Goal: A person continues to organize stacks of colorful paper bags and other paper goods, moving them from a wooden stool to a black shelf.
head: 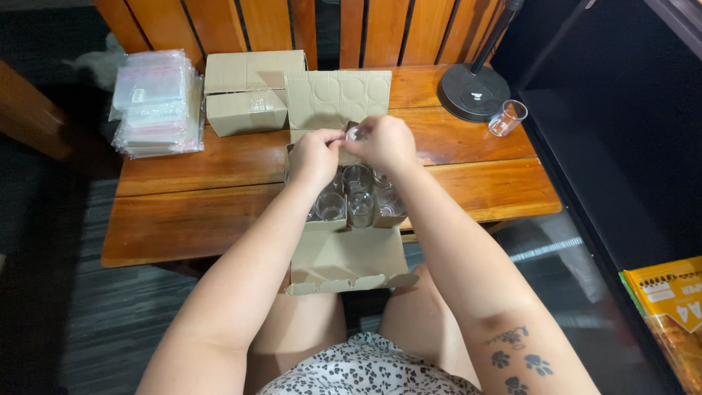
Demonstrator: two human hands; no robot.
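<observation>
Tabletop: brown slatted wooden tabletop (183,219).
On it: open cardboard box of clear glasses (349,260), closed cardboard box (247,91), stack of clear plastic bags (156,102), black round lamp base (474,92), single clear glass lying on its side (507,118).

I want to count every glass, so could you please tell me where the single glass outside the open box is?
In the head view the loose clear glass lies tilted at the table's far right, beside the round black lamp base.

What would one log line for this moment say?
left hand: pinching small glass | right hand: pinching same glass | below: open cardboard box of glasses | surface: wooden table
</observation>
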